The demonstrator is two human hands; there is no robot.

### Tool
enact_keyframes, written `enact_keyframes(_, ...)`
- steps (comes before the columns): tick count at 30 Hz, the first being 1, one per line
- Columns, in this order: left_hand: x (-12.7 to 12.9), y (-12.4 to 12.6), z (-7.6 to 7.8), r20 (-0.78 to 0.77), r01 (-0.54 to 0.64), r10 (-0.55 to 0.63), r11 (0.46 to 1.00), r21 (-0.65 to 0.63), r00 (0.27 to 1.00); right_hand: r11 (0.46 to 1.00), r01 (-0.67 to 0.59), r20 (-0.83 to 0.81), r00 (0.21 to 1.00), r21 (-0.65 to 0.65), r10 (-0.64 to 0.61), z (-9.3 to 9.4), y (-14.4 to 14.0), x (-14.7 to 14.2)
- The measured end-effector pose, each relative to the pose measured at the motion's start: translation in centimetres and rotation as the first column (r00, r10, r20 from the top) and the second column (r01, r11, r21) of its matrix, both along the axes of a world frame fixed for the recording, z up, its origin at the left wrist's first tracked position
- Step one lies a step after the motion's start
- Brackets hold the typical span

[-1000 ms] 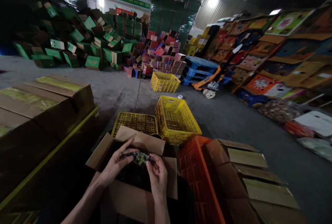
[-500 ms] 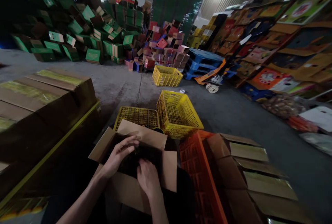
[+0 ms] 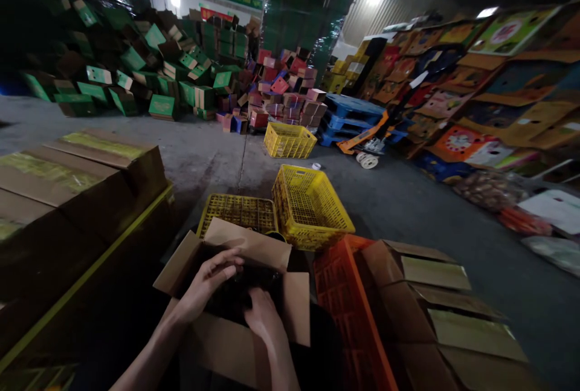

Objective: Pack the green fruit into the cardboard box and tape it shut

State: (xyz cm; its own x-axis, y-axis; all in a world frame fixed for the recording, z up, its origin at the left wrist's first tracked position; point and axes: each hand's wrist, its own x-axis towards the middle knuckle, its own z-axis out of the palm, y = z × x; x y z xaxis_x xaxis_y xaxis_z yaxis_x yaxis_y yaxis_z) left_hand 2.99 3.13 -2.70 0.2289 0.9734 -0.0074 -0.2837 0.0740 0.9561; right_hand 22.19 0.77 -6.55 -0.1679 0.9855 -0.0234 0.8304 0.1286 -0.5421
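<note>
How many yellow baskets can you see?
3. One yellow basket lies flat behind the open box, one tilts beside it on the right, one sits farther back on the floor. More may be hidden.

Bare forearms, ringless hands [image 3: 235, 297]

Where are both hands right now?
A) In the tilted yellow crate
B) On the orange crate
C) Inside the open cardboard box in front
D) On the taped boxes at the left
C: the left hand and the right hand both reach down into the open cardboard box, clear of the orange crate beside it.
</note>
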Motion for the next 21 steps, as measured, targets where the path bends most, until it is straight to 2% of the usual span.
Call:
enact_keyframes(2,-0.1,0.0,0.0,-0.01,-0.004,0.004,1.0,0.006,1.0,0.998,0.054,-0.045,0.998,0.029,-0.052,0.4,-0.1,0.1)
enact_keyframes(5,-0.3,0.0,0.5,-0.04,-0.024,0.025,0.999,0.025,0.999,0.99,0.141,-0.258,0.955,-0.031,-0.144,1.6,0.1,0.3)
enact_keyframes(8,-0.3,0.1,1.1,-0.063,-0.041,0.043,0.998,0.038,0.997,0.961,0.243,-0.492,0.826,-0.132,-0.276,2.9,0.7,0.3)
enact_keyframes(10,-0.3,0.1,1.3,-0.064,-0.035,0.037,0.999,0.031,0.997,0.955,0.246,-0.569,0.767,-0.164,-0.296,3.4,1.0,0.2)
enact_keyframes(12,-0.2,0.2,1.3,-0.061,-0.027,0.029,0.999,0.023,0.998,0.973,0.163,-0.535,0.814,-0.164,-0.227,3.6,0.9,0.0)
enact_keyframes(14,-0.2,0.2,1.0,-0.055,-0.022,0.023,1.0,0.017,0.998,0.98,0.038,-0.385,0.916,-0.194,-0.112,3.5,0.7,-0.4)
enact_keyframes(16,-0.1,0.2,0.8,-0.042,-0.022,0.022,1.0,0.012,0.999,0.958,-0.04,-0.199,0.98,-0.285,-0.018,3.4,0.4,-0.7)
enact_keyframes(18,-0.1,0.3,0.7,-0.022,-0.013,0.014,1.0,0.008,1.0,0.922,-0.07,-0.071,0.996,-0.38,0.046,3.3,0.3,-1.0)
enact_keyframes(21,-0.1,0.3,0.7,-0.007,-0.001,0.001,1.0,-0.002,1.0,0.886,-0.117,-0.024,0.993,-0.448,0.119,3.0,0.6,-1.0)
